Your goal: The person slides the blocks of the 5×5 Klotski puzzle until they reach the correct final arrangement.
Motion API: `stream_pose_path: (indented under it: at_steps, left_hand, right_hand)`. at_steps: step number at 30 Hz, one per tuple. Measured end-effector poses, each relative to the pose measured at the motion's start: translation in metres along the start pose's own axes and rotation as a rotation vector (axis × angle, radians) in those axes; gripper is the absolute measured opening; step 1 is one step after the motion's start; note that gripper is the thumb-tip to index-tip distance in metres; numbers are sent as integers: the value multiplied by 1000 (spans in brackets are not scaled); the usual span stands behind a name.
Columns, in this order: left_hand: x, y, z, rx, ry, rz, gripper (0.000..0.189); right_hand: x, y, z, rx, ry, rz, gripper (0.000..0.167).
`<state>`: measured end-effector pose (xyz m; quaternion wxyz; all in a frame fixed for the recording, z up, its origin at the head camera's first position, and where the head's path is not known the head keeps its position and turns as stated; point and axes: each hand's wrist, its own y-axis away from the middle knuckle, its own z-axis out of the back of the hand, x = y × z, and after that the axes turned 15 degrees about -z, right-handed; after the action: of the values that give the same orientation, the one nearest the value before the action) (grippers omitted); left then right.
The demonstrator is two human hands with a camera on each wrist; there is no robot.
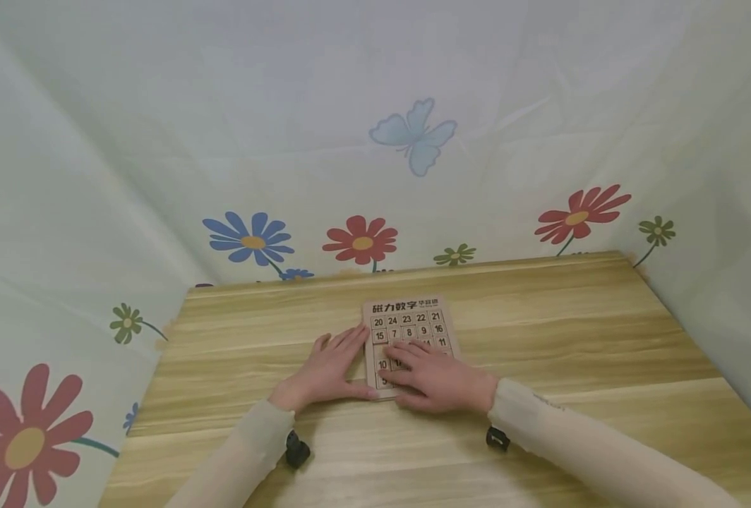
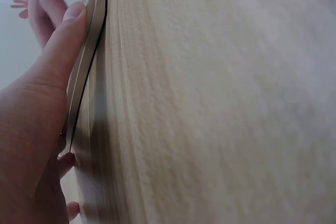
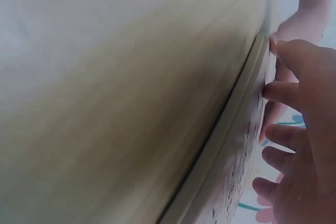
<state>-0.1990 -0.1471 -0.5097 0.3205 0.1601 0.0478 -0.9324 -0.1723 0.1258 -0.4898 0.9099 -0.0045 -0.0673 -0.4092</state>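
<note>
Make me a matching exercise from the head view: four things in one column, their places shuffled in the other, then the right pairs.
1. left hand
2. right hand
3. number board
4. blue butterfly

A. on the patterned backdrop
B. over the number board's lower part
C. lying on the wooden table
D. at the number board's left edge

Pairs: 1-D, 2-B, 3-C, 4-A

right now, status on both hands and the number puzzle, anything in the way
Left hand at left edge of puzzle; right hand on its tiles. Puzzle flat on table. Right hand hides some lower tiles.
</note>
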Motion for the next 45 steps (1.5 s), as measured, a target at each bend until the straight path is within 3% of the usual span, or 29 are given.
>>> stream_pose_path:
  at_steps: [5,12,23,29,35,45]
  left_hand:
    - [-1,1,2,4,6,1,122]
    - [0,0,1,5,0,-3,123]
    - [2,1,2,-1,-5,3,124]
    - [2,1,1,5,-6,4,125]
    - [0,-2,-2,12,2,3,126]
    - [-1,0,1,4,10,10,125]
  right_hand:
    - [-7,-17,1,-36,-36,-71,56]
    - [-12,-32,3,-16,-34,-159,60]
    - [-3,-18,8,6,-54,-85,57]
    - [-9,-35,7,-56,-91,-203,56]
    - [-15,-46,4,-35,-77,-307,61]
    - [-8,-28,12,19,-55,-229,57]
